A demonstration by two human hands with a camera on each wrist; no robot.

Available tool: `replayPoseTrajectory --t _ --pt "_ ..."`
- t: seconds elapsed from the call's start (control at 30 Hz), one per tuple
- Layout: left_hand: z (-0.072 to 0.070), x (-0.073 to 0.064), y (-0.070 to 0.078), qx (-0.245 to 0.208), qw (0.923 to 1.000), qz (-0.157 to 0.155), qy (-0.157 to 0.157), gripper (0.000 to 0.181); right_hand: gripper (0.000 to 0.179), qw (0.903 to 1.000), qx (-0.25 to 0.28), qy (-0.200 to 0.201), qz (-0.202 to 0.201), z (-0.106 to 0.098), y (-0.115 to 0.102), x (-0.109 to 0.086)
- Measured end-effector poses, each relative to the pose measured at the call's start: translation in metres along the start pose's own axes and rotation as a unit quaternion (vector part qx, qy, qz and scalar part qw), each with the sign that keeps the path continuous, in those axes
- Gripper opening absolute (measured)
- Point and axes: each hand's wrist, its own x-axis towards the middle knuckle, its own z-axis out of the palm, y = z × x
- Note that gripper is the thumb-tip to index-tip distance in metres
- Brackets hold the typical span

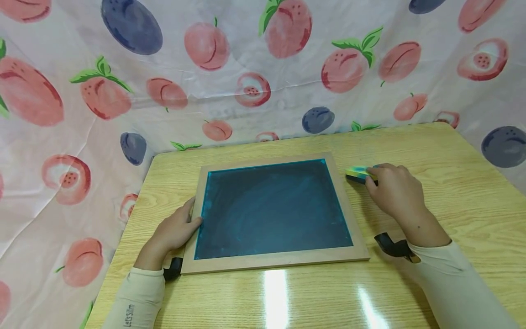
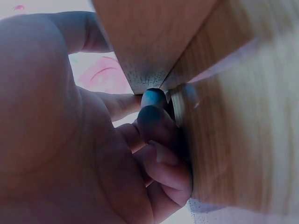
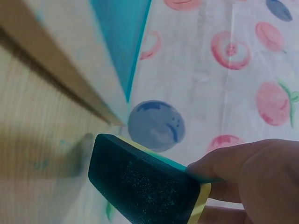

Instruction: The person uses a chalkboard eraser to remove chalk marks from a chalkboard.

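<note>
A small chalkboard (image 1: 271,210) with a pale wooden frame lies flat on the table. Faint smears cover its dark surface, and blue-green marks run along its inner edges. At its left edge, my left hand (image 1: 176,230) grips the frame, thumb on top; in the left wrist view the other fingers (image 2: 163,168) curl low beside the frame's side (image 2: 154,37), two tips stained blue-green. Just off the board's right edge, my right hand (image 1: 396,192) pinches a chalkboard eraser (image 1: 355,172) with a yellow and teal body. Its dark felt (image 3: 145,182) carries pale specks in the right wrist view.
The light wood-grain table (image 1: 230,297) extends around the board, with bright reflections near its front. Behind and at both sides hangs a fruit-print cloth (image 1: 197,91). Black wrist mounts (image 1: 392,246) sit by both sleeves.
</note>
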Motion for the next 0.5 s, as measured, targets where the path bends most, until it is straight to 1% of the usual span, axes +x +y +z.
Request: replayPoseTrajectory --t 0.13,0.2,0.3,0.43,0.5 --pt "0.0 -0.001 0.0 -0.001 1.0 0.0 0.0 0.072 0.032 1.0 -0.001 -0.004 0.0 0.004 0.004 0.002" --pt "-0.001 -0.001 0.0 -0.003 1.0 -0.001 0.001 0.072 0.033 0.9998 0.0 -0.018 0.001 0.006 0.005 0.003" --pt "0.0 -0.001 0.0 -0.005 1.0 -0.001 0.0 0.072 0.035 0.9985 -0.002 -0.056 0.001 0.01 0.006 0.005" --pt "0.0 -0.002 0.0 -0.005 1.0 0.002 0.001 0.072 0.041 0.9931 -0.003 -0.117 -0.003 0.015 0.009 0.006" --pt "-0.001 -0.002 0.0 -0.004 1.0 0.0 0.001 0.072 0.043 0.9904 -0.002 -0.138 -0.006 0.017 0.01 0.005"
